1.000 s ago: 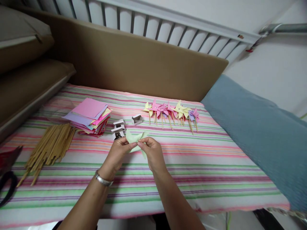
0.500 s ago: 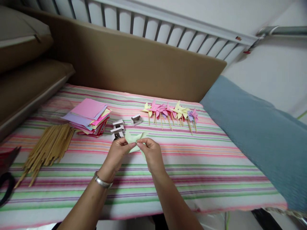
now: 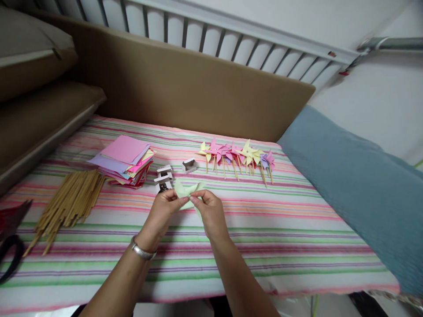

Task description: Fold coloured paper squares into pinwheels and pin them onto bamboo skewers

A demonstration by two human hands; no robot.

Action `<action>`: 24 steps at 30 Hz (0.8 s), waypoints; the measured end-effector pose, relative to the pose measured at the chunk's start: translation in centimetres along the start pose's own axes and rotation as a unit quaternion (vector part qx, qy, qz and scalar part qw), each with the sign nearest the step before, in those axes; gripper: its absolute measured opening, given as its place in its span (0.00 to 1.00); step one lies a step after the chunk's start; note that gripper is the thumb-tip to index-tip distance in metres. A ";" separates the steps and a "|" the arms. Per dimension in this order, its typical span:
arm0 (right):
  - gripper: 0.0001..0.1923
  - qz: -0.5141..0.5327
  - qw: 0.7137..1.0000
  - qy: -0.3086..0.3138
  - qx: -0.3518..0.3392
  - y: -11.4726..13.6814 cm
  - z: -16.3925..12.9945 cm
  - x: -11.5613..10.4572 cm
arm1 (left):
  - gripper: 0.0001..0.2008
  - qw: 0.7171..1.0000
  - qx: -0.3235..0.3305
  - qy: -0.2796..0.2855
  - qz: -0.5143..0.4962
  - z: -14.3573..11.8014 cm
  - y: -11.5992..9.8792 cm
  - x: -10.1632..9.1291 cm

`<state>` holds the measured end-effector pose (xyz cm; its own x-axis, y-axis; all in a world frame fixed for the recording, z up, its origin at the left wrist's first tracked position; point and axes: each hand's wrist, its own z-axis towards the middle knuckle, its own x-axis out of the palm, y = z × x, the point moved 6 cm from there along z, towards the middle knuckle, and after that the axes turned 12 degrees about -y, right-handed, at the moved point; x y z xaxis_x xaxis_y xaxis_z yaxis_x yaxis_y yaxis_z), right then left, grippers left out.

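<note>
My left hand (image 3: 163,210) and my right hand (image 3: 209,212) meet above the striped cloth (image 3: 264,229), both pinching a pale green folded paper piece (image 3: 185,191) between thumb and fingers. A silver bracelet sits on my left wrist. Just beyond the paper stand small white boxes (image 3: 163,177), and another small box (image 3: 189,165) lies a little farther back. A row of finished paper pinwheels on sticks (image 3: 236,155) in yellow, pink and purple lies behind my right hand.
A stack of coloured paper squares (image 3: 124,158) lies at the left, with a bundle of wooden sticks (image 3: 68,202) in front of it. Black-handled scissors (image 3: 9,237) lie at the far left edge. Brown cushions line the back; a blue cushion (image 3: 357,185) lies right.
My hands stay together on the green paper with only slight finger shifts. The view has wobbled a little.
</note>
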<state>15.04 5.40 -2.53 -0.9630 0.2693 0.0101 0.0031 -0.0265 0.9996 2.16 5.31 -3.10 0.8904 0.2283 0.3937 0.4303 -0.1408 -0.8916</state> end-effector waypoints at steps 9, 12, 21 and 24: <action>0.04 0.021 1.000 -0.011 -0.004 -0.2 0.0 0.1 | 0.09 1.000 0.009 -0.025 0.015 -0.1 -0.2 -0.1; 0.04 0.020 1.000 -0.021 -0.001 -0.1 0.0 0.1 | 0.08 0.999 0.016 -0.025 0.018 -0.1 -0.1 -0.2; 0.04 0.015 1.000 -0.023 -0.001 0.1 -0.1 0.1 | 0.07 0.999 0.021 -0.016 0.023 0.0 0.1 -0.3; 0.04 0.006 1.000 -0.024 -0.005 -0.1 0.0 0.1 | 0.06 0.999 0.022 -0.022 0.025 0.0 0.2 -0.4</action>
<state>14.99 5.43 -2.62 -0.9488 0.3150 0.0235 0.0119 -0.0387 0.9992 1.90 5.16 -3.46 0.9028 0.2644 0.3391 0.3779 -0.1115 -0.9191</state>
